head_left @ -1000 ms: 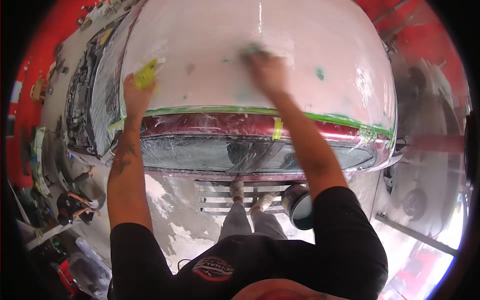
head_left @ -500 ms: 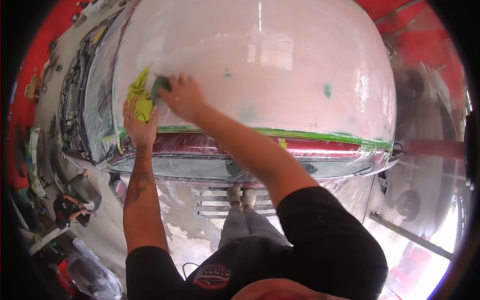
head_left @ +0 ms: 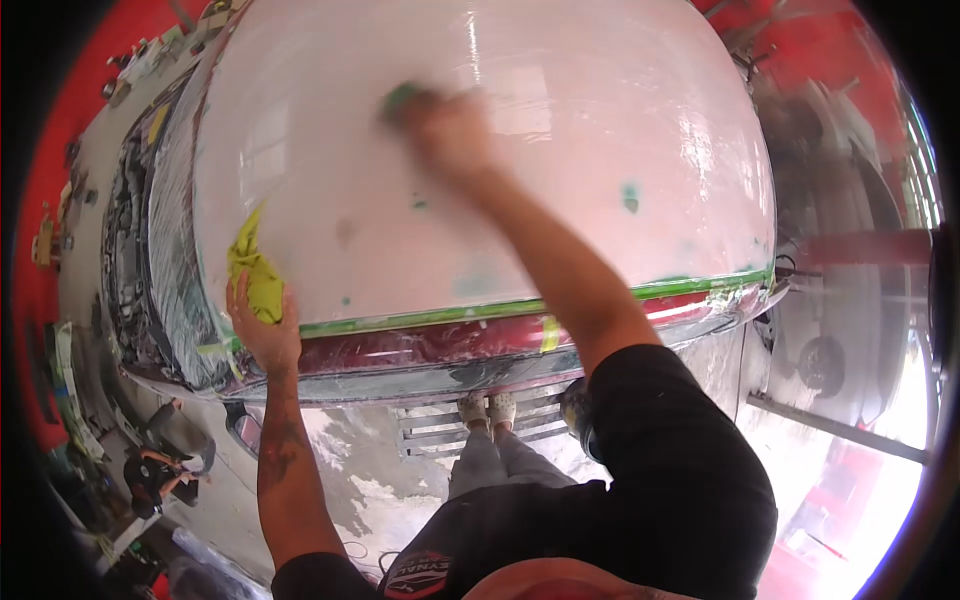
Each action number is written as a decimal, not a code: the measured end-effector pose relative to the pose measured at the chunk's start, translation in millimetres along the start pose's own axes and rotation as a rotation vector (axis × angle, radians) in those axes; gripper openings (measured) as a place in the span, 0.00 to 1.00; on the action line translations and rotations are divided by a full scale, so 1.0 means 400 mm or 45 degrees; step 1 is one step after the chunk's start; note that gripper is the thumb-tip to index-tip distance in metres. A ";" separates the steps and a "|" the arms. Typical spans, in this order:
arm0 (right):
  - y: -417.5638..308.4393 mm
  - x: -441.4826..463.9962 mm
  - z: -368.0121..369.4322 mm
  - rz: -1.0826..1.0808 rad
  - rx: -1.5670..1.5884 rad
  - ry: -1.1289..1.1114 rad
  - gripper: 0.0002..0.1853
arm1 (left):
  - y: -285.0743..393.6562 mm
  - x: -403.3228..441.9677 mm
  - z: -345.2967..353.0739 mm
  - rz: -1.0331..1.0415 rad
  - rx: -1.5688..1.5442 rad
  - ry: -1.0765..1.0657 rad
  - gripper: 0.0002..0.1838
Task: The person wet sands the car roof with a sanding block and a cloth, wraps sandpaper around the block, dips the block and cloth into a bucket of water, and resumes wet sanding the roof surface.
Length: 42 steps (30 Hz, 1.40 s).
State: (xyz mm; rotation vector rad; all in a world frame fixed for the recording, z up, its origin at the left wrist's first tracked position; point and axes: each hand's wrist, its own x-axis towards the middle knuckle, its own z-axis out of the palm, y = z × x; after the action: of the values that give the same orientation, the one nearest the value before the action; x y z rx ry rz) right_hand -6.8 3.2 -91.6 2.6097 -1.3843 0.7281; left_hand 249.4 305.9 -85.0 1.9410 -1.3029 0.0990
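Observation:
My left hand (head_left: 266, 328) rests at the near left of a pale, wet-looking car roof (head_left: 560, 170), its fingers wrapped round a crumpled yellow-green cloth (head_left: 260, 280). Farther up the roof, left of its middle, my right hand (head_left: 450, 135) is smeared by motion. Under its fingertips is a dark green sanding pad (head_left: 403, 100), blurred and partly hidden by the hand. Small green patches (head_left: 630, 197) show through the pale coat.
Green masking tape (head_left: 480, 314) runs along the roof's near edge, above a dark red side (head_left: 420, 343). Clear plastic film (head_left: 172, 220) covers the windshield. I stand on a slatted platform (head_left: 425, 425). At the lower left, another person (head_left: 160, 475) sits.
My right hand has moved away from the cloth, up and right across the roof with the sanding pad. My left hand keeps its hold on the cloth. The view has shifted slightly.

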 end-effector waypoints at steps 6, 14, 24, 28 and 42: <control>0.267 -0.028 -0.170 -0.210 -0.099 0.145 0.15 | 0.012 0.001 -0.001 -0.003 0.031 -0.029 0.37; 0.541 -0.230 -0.338 0.724 -0.358 -0.096 0.20 | 0.007 0.000 0.003 0.021 0.059 -0.047 0.37; 0.284 -0.374 -0.300 -0.243 -0.111 0.083 0.14 | 0.006 0.004 0.003 0.062 0.073 -0.030 0.35; 0.612 -0.447 -0.442 0.756 -0.573 0.088 0.26 | -0.008 -0.004 0.009 0.073 0.078 -0.012 0.34; 0.355 -0.644 -0.504 0.250 -0.154 -0.070 0.25 | -0.011 0.005 0.007 0.088 0.069 -0.016 0.35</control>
State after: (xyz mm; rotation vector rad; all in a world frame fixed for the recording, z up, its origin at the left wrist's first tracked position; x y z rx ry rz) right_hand -315.9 176.0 -49.8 2.4434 -1.6626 0.5774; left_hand 252.9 303.3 -88.3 1.9450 -1.3892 0.1583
